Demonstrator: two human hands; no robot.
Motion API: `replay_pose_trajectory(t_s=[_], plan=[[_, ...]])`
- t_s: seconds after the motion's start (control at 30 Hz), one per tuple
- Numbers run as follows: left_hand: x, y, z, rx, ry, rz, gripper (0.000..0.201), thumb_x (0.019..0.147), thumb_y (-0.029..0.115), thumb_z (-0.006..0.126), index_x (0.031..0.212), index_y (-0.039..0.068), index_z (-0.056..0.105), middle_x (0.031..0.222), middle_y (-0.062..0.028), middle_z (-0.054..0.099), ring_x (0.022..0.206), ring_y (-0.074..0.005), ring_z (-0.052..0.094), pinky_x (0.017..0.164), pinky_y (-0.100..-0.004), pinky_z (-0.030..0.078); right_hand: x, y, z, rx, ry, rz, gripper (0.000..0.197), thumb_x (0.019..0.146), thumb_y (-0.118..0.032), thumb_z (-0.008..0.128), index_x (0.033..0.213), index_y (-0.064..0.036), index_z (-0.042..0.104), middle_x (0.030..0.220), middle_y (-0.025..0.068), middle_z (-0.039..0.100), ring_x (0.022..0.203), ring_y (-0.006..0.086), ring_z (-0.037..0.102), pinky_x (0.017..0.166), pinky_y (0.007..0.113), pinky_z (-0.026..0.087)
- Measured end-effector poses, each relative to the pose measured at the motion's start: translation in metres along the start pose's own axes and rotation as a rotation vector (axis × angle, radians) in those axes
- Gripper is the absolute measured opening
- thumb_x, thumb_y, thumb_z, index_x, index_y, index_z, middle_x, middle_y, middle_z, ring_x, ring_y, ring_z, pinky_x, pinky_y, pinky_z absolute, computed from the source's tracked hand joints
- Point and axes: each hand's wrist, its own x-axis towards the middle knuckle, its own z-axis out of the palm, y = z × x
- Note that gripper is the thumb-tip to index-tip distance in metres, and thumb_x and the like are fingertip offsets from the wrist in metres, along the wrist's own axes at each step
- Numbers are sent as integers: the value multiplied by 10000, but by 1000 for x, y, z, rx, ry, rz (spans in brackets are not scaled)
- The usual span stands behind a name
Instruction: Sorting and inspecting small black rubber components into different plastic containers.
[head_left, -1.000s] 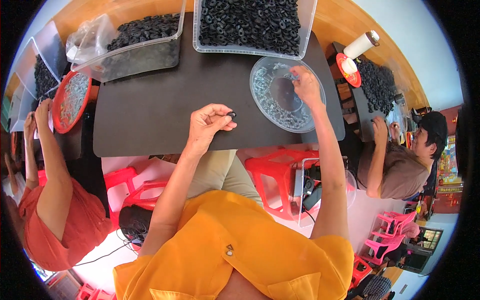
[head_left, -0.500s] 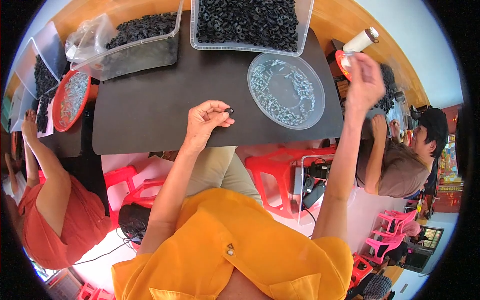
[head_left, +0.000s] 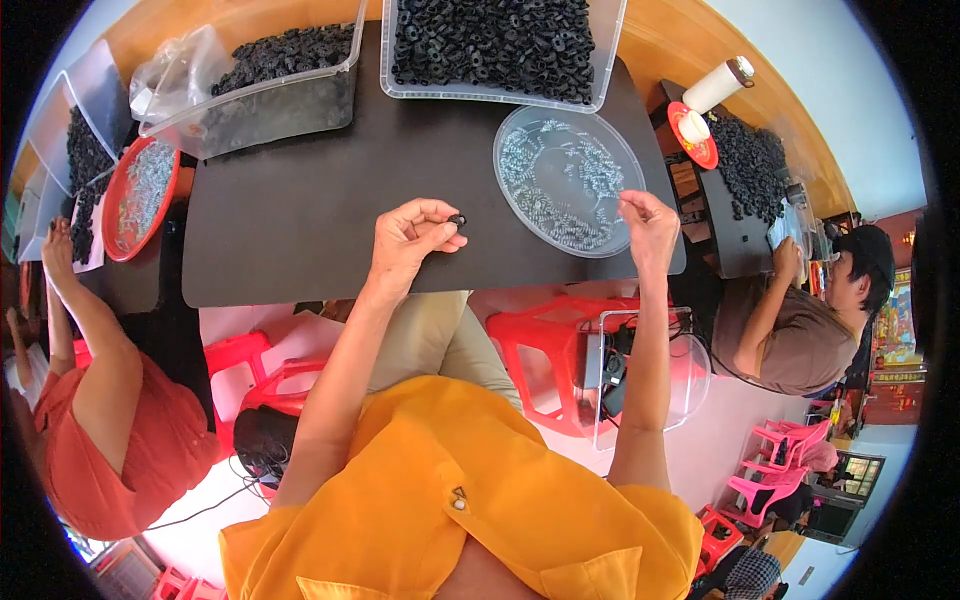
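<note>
- The left hand [head_left: 408, 240] hovers over the dark surface [head_left: 300, 220], its grip pinched on a small black ring [head_left: 457, 219] at the fingertips.
- The right hand [head_left: 648, 226] sits at the rim of the clear round tray [head_left: 520, 205] of small metal pieces; fingers pinched, contents too small to tell.
- Two clear bins of black rings [head_left: 490, 40] stand beyond.
- A red tray [head_left: 118, 240] lies left, near another person's arm [head_left: 90, 330].

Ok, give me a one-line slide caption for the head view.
Left hand pinches a small black ring over the dark table; right hand hovers at the clear plate of springs.
</note>
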Motion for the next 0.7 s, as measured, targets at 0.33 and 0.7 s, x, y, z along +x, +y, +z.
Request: replay_pose_trajectory(t_s=[0.33, 0.7], plan=[[0, -2, 0, -9, -3, 6, 152, 819, -3, 619, 968, -28, 605, 850, -90, 640, 731, -164, 656, 660, -248, 549, 35, 10, 26, -263, -123, -179, 251, 731, -97, 689, 972, -41, 647, 872, 131, 618, 749, 266, 624, 688, 362, 491], [-1, -3, -2, -32, -6, 12, 147, 817, -7, 619, 963, -27, 605, 843, -90, 639, 731, -162, 654, 664, -247, 549, 49, -10, 29, -284, -81, -287, 133, 739, 39, 576, 829, -41, 631, 809, 130, 584, 737, 313, 602, 669, 399, 466]])
